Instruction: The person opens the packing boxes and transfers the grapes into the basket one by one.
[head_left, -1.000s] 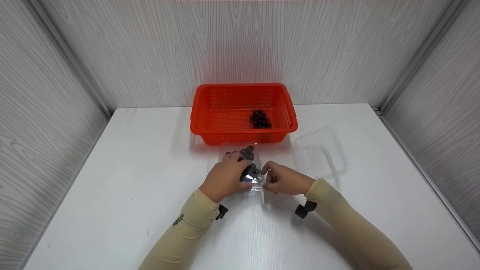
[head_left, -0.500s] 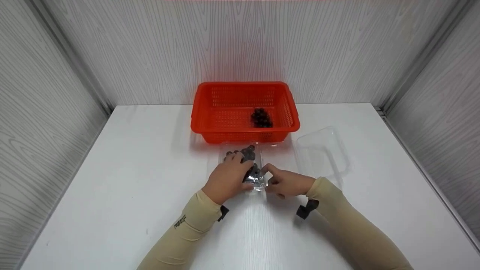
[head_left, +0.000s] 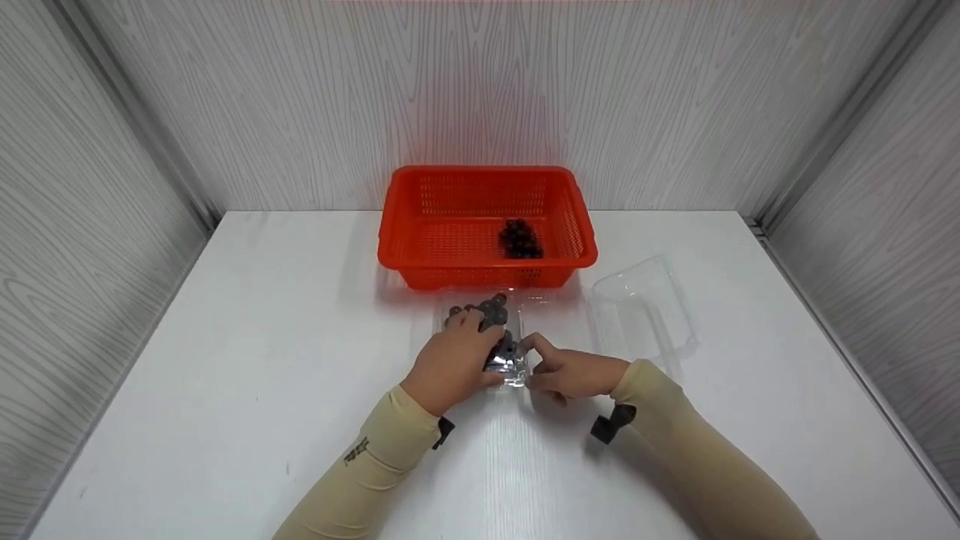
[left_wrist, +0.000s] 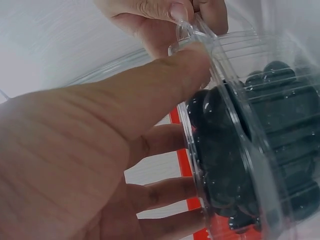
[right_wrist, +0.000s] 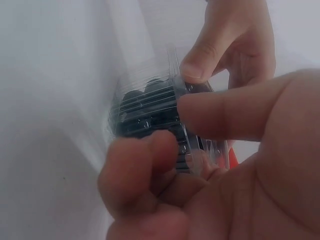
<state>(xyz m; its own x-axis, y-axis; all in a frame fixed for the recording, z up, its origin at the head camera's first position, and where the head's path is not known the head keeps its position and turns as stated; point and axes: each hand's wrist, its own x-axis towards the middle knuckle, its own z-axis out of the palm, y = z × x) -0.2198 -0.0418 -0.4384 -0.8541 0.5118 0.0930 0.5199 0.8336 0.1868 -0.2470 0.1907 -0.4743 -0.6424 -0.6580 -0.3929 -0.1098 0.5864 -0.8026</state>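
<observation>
A clear plastic clamshell box (head_left: 512,373) of dark grapes (head_left: 493,310) lies on the table, close in front of the red basket. My left hand (head_left: 454,364) rests over the box. In the left wrist view its fingers (left_wrist: 162,195) reach straight to the lid and its thumb (left_wrist: 187,67) presses near the rim's corner. My right hand (head_left: 566,373) pinches the box's near right edge with bent thumb and fingers. In the right wrist view, the thumb (right_wrist: 220,115) lies against the rim (right_wrist: 182,107), with curled fingers (right_wrist: 130,170) opposite.
The red perforated basket (head_left: 480,262) stands at the back by the wall, with a bunch of dark grapes (head_left: 520,238) inside at its right. A second clear plastic container (head_left: 645,307) lies on the white table (head_left: 300,390) to the right. Walls (head_left: 877,195) enclose the back and sides.
My right hand has shifted slightly along the box's near right edge, its fingers resettled. The left hand stays in place on the box.
</observation>
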